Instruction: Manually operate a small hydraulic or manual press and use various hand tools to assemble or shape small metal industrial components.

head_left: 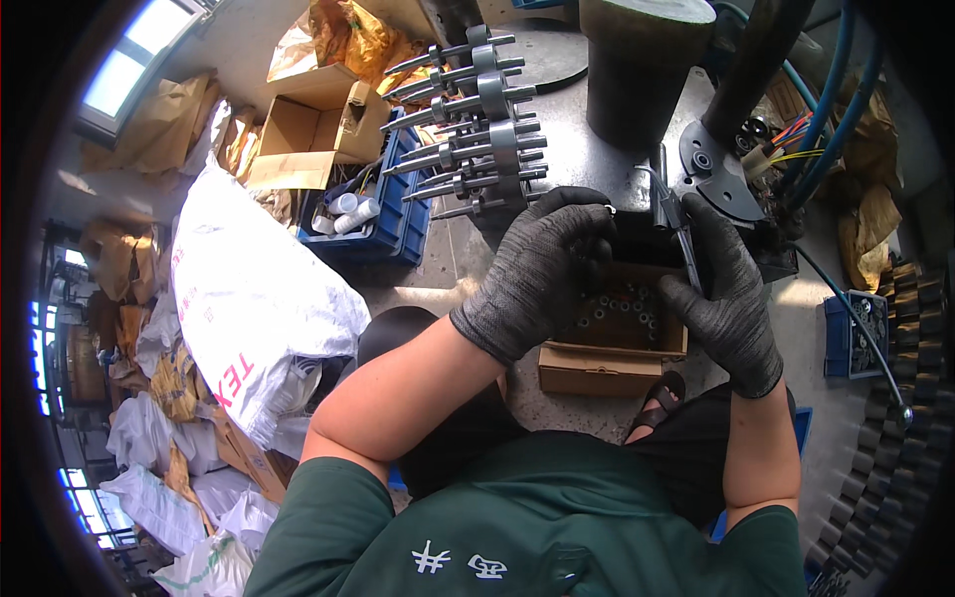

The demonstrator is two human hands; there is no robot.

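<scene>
While R hand (pixel 731 298) holds it, tool (pixel 684 241) looks slim, dk gray.

Clearances around the grey column (pixel 642 85)
From where I stand, bare benchtop (pixel 563 121) leaves a hand passage immediately left of the column; shafts with rollers (pixel 493 95) obstruct farther left. To its right, a slotted plate (pixel 718 179) and blue hoses (pixel 834 109) restrict access. Before it, the left hand (pixel 542 261) and right hand (pixel 731 284) flank an open gap.

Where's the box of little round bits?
In the head view, the cardboard box is right of centre, low between the left hand and right hand, beside the sandalled foot.
</scene>
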